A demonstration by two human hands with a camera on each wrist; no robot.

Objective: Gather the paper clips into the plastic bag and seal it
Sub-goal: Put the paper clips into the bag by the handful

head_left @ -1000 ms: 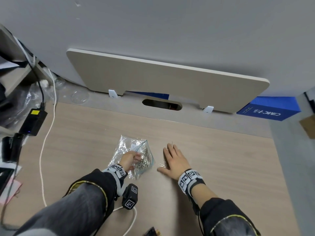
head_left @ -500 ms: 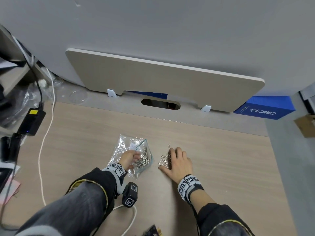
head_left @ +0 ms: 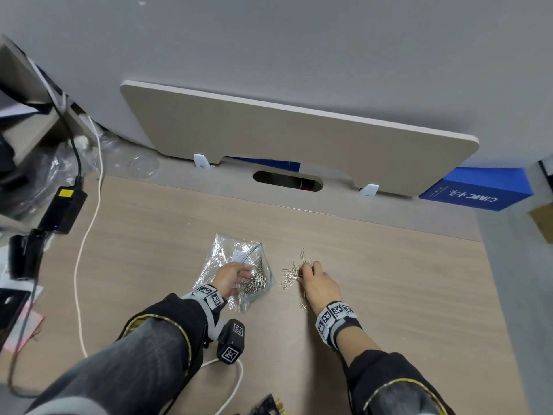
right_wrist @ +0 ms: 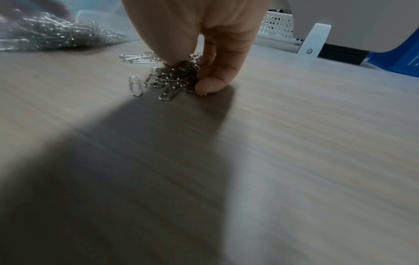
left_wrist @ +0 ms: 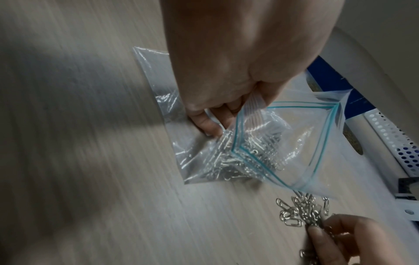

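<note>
A clear zip plastic bag [head_left: 227, 256] with a teal seal line lies on the wooden desk, its mouth facing right. My left hand [head_left: 232, 278] grips the upper lip of the bag [left_wrist: 294, 136] and holds the mouth open. Many silver paper clips [left_wrist: 238, 161] lie heaped inside it. Just right of the mouth is a loose pile of paper clips [head_left: 291, 272]. My right hand [head_left: 311, 274] is curled over that pile, thumb and fingers pinching a bunch of clips [right_wrist: 172, 78] against the desk. One stray clip [head_left: 302, 307] lies by my right wrist.
A black power adapter [head_left: 62, 209] and a white cable [head_left: 86, 244] run along the desk's left side. A beige board [head_left: 299, 139] leans on the wall behind, with a blue box [head_left: 475, 190] at the back right. A dark object [head_left: 266, 407] pokes in at the front edge.
My right hand went from lying flat with straight fingers to curling up, raking the loose clips into a bunch and pinching them. The left hand kept its hold on the bag.
</note>
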